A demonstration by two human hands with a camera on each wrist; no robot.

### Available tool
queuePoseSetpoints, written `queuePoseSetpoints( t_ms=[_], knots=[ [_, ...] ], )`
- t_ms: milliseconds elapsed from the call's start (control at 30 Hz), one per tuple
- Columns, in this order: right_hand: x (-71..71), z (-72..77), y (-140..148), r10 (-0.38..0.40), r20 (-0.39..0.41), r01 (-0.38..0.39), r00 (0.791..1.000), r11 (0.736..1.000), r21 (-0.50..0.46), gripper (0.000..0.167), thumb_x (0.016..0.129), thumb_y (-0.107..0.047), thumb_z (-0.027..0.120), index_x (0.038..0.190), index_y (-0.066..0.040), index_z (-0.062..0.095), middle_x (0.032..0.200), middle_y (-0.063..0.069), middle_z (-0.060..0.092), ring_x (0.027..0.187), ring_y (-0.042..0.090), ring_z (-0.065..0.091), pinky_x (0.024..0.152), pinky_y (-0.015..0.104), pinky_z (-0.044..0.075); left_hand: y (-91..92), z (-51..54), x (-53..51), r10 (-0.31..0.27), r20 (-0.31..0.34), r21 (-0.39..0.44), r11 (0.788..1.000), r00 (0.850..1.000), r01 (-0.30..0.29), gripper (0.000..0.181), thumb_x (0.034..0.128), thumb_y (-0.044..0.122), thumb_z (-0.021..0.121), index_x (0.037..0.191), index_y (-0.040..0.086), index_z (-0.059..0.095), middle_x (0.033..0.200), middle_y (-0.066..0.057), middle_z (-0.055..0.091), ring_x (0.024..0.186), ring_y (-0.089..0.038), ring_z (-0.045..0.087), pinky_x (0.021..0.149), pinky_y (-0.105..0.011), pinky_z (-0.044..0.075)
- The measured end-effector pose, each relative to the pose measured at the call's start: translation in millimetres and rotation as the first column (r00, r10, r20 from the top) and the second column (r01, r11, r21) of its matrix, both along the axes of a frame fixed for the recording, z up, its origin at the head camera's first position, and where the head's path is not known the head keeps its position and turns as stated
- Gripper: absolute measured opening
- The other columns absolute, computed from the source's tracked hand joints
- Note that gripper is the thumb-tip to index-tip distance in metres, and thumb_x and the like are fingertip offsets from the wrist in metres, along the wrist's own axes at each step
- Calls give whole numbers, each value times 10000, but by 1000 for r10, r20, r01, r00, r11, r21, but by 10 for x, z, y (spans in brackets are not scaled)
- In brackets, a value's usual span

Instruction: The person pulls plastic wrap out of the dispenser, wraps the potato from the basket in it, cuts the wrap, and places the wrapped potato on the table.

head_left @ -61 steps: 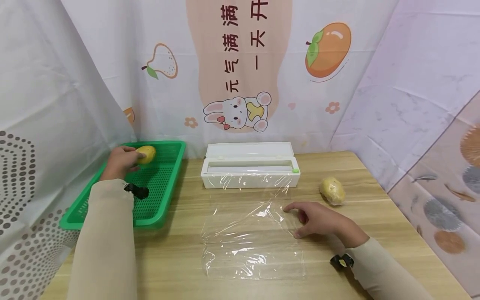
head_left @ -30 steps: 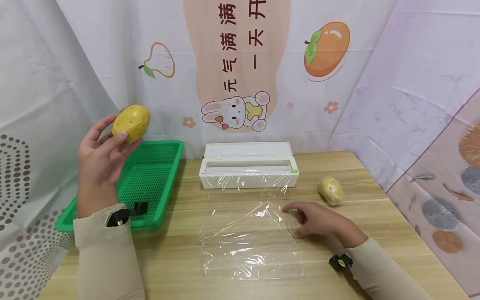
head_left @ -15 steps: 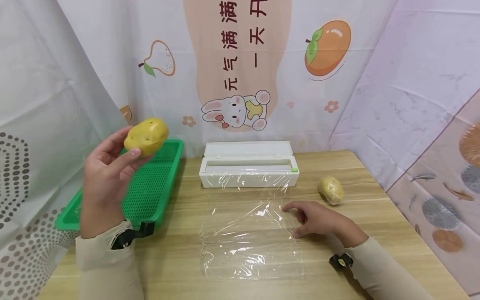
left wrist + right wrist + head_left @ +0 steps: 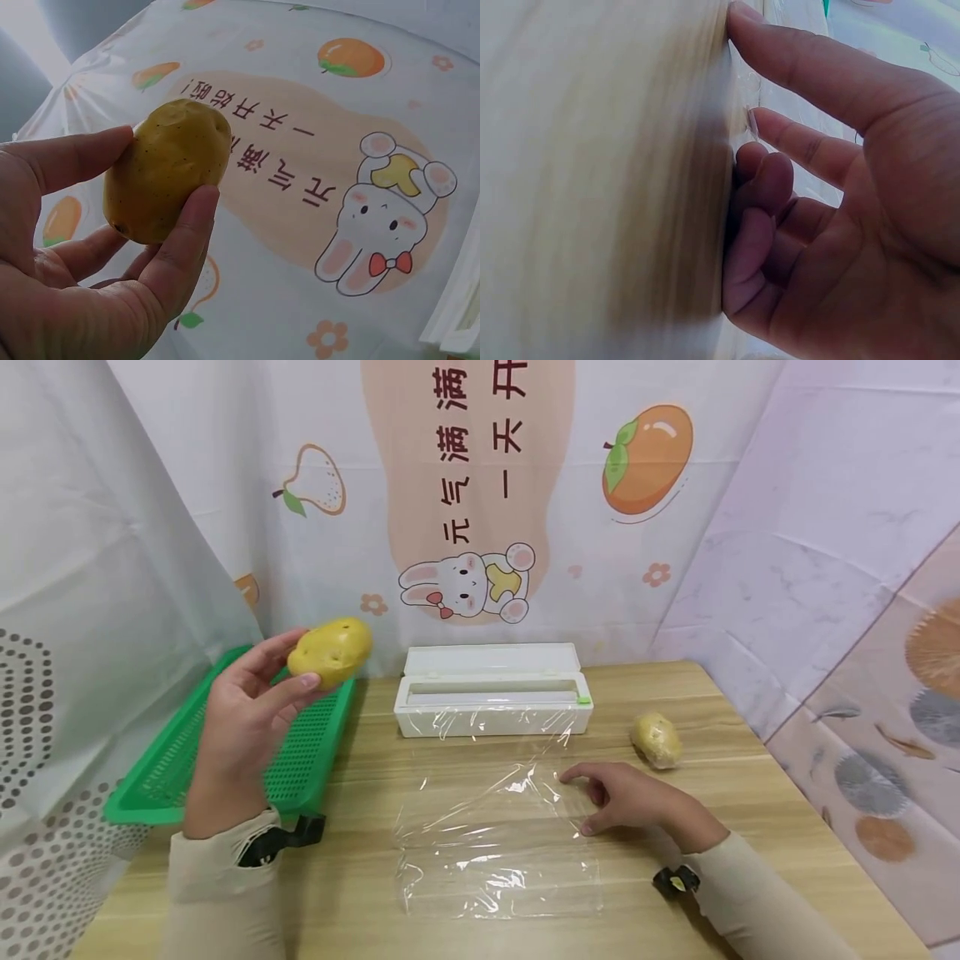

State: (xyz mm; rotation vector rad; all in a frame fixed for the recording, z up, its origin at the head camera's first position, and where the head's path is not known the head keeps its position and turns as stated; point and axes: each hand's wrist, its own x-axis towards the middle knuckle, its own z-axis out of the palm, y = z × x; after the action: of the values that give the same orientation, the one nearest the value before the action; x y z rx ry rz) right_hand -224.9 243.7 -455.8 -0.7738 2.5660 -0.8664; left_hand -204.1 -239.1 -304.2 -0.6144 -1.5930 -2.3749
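My left hand [image 4: 251, 718] holds a yellow potato [image 4: 331, 652] in the air above the right side of the green basket [image 4: 120, 806]. In the left wrist view the thumb and fingers grip the potato [image 4: 169, 169] from its sides. A clear sheet of cling film [image 4: 495, 835] lies on the table, running out of a white cling film box [image 4: 491, 720] with its lid up. At the film's right edge my right hand [image 4: 637, 797] rests on the table, index finger and thumb extended, touching the edge. The right wrist view shows its other fingers [image 4: 754, 247] curled against the wood.
A second potato [image 4: 657, 740], wrapped in film, sits on the table [image 4: 720, 827] to the right of the box. A green slider [image 4: 583, 700] marks the box's right end. Printed curtains [image 4: 315, 577] close off the back and both sides.
My left hand has lifted the potato out of the green basket, raised it, then brought it right and slightly down. The right hand stays in place at the film's edge.
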Motion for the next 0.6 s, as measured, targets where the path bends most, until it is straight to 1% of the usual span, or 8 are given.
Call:
queuePoseSetpoints(
  t_ms=[67, 167, 267, 367, 467, 600],
  knots=[
    [-1, -1, 7, 0, -1, 0, 1000, 1000, -1, 717, 745, -291, 935, 1384, -226, 616, 863, 49, 587, 785, 158, 522, 687, 267, 449, 46, -19, -8, -1, 1, -46, 999, 1000, 1, 488, 943, -201, 573, 1416, -100, 517, 1345, -168, 544, 1144, -256, 652, 888, -352, 606],
    [-3, 1, 7, -2, 0, 2, 1000, 1000, 2, 717, 747, -291, 935, 1385, -225, 616, 862, 48, 585, 781, 152, 519, 684, 266, 447, 119, -43, -18, 19, 21, -130, 991, 1000, -16, 486, 942, -165, 615, 1412, -73, 529, 1368, -152, 540, 1139, -244, 665, 883, -341, 607],
    [-1, 12, 1, -6, 2, 6, 1000, 1000, 4, 712, 749, -286, 935, 1382, -221, 617, 861, 48, 583, 775, 146, 516, 678, 266, 445, 193, -68, -29, 21, 47, -195, 981, 999, -11, 486, 947, -126, 643, 1414, -50, 533, 1377, -139, 527, 1143, -238, 668, 888, -328, 607],
    [0, 22, -2, -7, -2, 7, 1000, 1000, 9, 704, 750, -280, 935, 1376, -217, 620, 856, 46, 581, 772, 143, 516, 675, 265, 443, 266, -100, -44, 9, 60, -244, 970, 998, 6, 493, 944, -107, 662, 1415, -45, 530, 1380, -140, 523, 1146, -234, 675, 886, -334, 608],
    [-2, 22, 1, -6, -5, 6, 1000, 1000, 14, 699, 749, -281, 937, 1370, -216, 622, 851, 42, 579, 769, 142, 516, 674, 264, 442, 335, -139, -59, 13, 62, -320, 947, 998, 8, 500, 939, -68, 697, 1413, -27, 541, 1382, -137, 533, 1144, -222, 693, 888, -333, 607],
    [-9, 19, 7, -1, -6, 1, 1000, 1000, 17, 700, 745, -295, 939, 1366, -218, 623, 850, 38, 578, 765, 137, 515, 669, 264, 442, 426, -199, -78, 8, 69, -422, 906, 998, 22, 517, 922, -7, 752, 1403, -2, 562, 1382, -133, 554, 1139, -217, 706, 900, -313, 605]
  ],
)
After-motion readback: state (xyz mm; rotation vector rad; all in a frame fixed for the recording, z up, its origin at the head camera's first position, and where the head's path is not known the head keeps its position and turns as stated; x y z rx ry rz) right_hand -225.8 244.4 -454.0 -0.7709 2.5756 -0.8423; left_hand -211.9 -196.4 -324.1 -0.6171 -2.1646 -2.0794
